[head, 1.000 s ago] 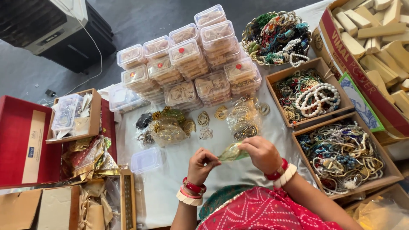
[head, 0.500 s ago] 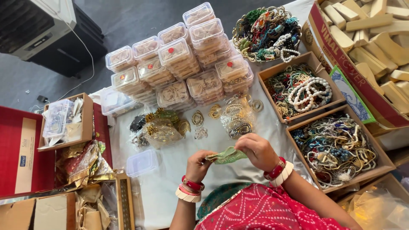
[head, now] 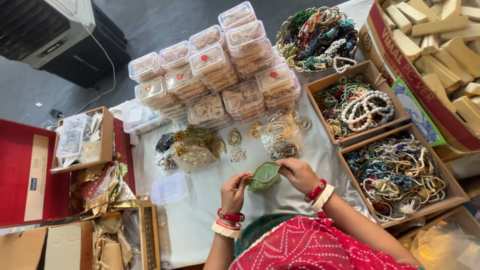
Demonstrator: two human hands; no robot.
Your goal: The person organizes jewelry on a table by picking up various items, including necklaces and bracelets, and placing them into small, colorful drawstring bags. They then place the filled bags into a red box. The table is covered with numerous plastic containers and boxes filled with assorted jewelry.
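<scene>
Both hands hold a small clear plastic pouch with green and gold jewellery (head: 264, 176) just above the white cloth (head: 200, 220). My left hand (head: 234, 192) pinches its left end; my right hand (head: 299, 174) grips its right end. Red and white bangles circle both wrists. Just beyond the hands lie more clear packets of gold jewellery (head: 280, 136) and a heap of gold and green pieces (head: 192, 147).
Stacks of clear lidded plastic boxes (head: 215, 75) fill the far side of the cloth. An empty clear box (head: 170, 188) lies at left. Cardboard trays of bead necklaces (head: 395, 175) and a basket of beads (head: 317, 35) stand at right. A red case (head: 30, 175) sits at left.
The pouch has turned between my hands and now shows its wide green face; both hands stay over the same patch of cloth. The camera view has shifted slightly.
</scene>
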